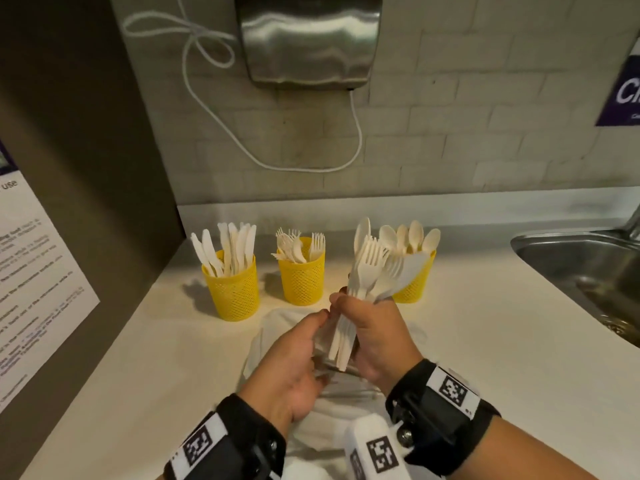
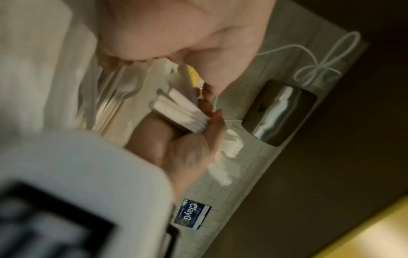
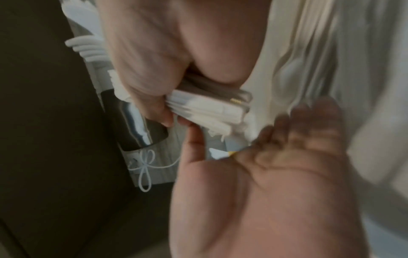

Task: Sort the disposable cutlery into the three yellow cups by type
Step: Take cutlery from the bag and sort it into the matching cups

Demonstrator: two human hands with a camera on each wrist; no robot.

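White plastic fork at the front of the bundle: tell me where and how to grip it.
Pinch the white plastic fork just below its tines, above the right hand gripping the handles. Bring the left hand in from the left and pull upward, since the heads fan free.

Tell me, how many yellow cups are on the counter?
3. The left cup holds knives, the middle cup holds forks, and the right cup, holding spoons, stands partly hidden behind the bundle in the right hand.

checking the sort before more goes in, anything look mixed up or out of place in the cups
Nothing stands out. Left cup holds knives, middle cup forks, right cup spoons, all upright. The unsorted bunch is in the right hand.
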